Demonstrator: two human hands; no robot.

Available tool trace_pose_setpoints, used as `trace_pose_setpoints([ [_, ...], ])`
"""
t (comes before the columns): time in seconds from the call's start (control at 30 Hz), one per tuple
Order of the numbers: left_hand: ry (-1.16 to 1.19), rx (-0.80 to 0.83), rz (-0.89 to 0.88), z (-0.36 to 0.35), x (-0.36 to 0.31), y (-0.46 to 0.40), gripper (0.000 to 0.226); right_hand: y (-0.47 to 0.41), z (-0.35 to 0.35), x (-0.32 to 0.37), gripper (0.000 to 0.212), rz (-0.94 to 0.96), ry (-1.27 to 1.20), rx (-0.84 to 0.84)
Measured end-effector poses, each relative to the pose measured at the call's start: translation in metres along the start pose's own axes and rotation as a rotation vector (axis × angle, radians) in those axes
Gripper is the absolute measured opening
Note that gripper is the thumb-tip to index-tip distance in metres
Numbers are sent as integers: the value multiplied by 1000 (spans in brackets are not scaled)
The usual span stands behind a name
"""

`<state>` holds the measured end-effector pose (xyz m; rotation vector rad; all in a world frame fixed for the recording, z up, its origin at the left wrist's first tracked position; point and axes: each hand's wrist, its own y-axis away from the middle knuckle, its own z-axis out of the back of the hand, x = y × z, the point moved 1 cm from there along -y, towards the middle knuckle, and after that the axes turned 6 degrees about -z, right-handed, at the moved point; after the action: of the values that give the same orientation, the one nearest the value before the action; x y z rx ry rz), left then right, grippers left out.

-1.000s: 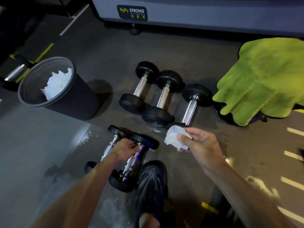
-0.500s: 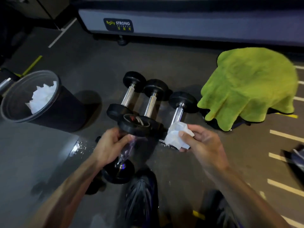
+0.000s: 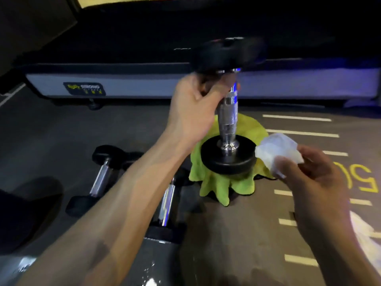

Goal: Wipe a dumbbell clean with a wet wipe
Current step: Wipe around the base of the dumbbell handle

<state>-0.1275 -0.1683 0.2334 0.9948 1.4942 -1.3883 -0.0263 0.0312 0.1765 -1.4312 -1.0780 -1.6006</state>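
Chrome-handled dumbbell (image 3: 227,112) held upright in the air, wipe about to be applied.
The left hand (image 3: 193,109) grips the upper handle; the right hand (image 3: 309,178) pinches the wet wipe (image 3: 276,150) just beside the lower weight plate. Next move, as judged: press the wipe onto the plate and rub.

Left hand (image 3: 192,108) raised, fingers curled around dumbbell handle (image 3: 227,114). Wet wipe (image 3: 277,151) pinched in right hand (image 3: 309,178), held lower.

1 head-worn camera looks forward and down, close over both forearms. It faces the floor (image 3: 61,129) and machine base (image 3: 144,83)
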Motion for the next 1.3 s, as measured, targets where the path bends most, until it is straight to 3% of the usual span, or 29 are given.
trace_pose_setpoints([
  [0.23,11,12,66,-28,19,-18,25,-23,12,-1,24,69,54,-19],
  [0.37,87,-27,92,-21,17,-23,63,-34,7,3,26,102,29,-4],
  [0.47,-31,-30,-7,-10,12,-28,86,-39,0,7,38,122,62,55],
  [0.57,-171,41,-161,-4,6,-31,73,-42,-8,12,44,174,142,108],
  [0.7,-287,84,-215,3,2,-38,53,-54,-15,19,49,330,308,145],
  [0.8,-350,134,-341,3,-4,-37,50,-57,-17,21,50,378,479,197],
  [1.0,-510,250,-491,0,-14,-24,50,-66,-29,28,40,630,748,90],
  [1.1,-554,273,-458,4,-19,-22,56,-57,-35,18,39,588,747,214],
  [1.3,-537,258,-415,11,-17,-24,48,-44,-37,10,24,296,455,222],
])
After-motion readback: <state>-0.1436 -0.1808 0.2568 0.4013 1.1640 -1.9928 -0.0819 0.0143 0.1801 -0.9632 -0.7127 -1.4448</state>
